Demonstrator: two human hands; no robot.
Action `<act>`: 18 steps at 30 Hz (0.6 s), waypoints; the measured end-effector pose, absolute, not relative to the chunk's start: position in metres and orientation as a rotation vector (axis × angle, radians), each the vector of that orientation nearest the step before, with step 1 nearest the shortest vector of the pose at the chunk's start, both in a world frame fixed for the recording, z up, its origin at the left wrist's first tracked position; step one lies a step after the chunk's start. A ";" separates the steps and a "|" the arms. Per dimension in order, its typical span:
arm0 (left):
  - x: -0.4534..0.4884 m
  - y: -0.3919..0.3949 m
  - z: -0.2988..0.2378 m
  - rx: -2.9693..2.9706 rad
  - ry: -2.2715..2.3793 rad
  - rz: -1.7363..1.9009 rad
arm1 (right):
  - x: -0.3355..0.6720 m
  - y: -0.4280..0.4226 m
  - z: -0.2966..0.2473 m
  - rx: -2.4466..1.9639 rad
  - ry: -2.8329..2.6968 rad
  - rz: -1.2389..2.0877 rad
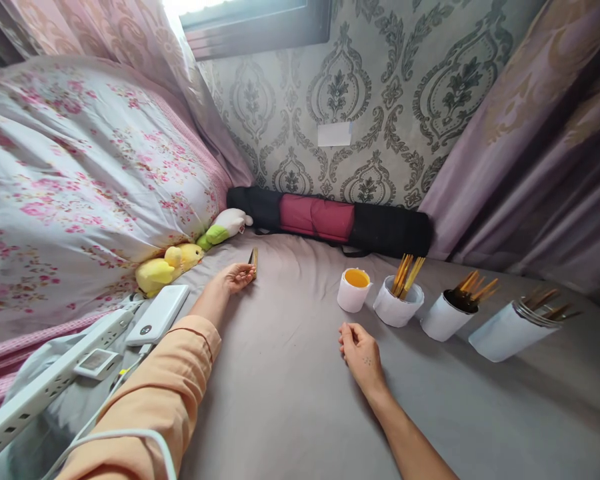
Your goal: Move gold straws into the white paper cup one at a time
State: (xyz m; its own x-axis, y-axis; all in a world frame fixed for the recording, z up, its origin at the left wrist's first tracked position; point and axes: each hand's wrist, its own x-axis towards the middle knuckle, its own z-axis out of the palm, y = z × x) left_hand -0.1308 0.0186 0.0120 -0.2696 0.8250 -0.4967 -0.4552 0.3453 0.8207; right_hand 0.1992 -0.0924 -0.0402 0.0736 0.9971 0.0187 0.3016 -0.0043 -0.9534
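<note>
My left hand is closed around a few short, thin sticks, yellow-brown with one dark edge, held upright just above or on the grey sheet. My right hand is half curled, thumb against the fingers; whether anything is inside is hidden. Just beyond it stands a white-wrapped cup with an orange-yellow inside and no sticks showing. To its right are a wider white cup with yellow-brown sticks, a white cup with more sticks, and a taller white can with darker sticks.
A long black and maroon bag lies along the wall. At left are a yellow plush toy, a green-and-white plush, a white power bank, a power strip and a white cable crossing my left sleeve.
</note>
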 end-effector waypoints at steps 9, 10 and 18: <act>-0.116 0.007 0.007 0.305 1.317 1.413 | 0.199 -0.094 -0.037 -1.453 -1.375 0.995; -0.114 0.005 0.006 0.307 1.308 1.440 | 0.199 -0.094 -0.037 -1.452 -1.377 0.996; -0.091 -0.014 0.003 0.321 1.203 1.641 | 0.200 -0.092 -0.041 -1.445 -1.386 0.960</act>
State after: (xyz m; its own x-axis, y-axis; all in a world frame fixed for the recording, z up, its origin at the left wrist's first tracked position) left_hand -0.0908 -0.0138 0.0035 -0.4345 0.8368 -0.3331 -0.5694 0.0314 0.8215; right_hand 0.1998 -0.0921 -0.0415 0.0749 0.9962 0.0455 0.3074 0.0203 -0.9514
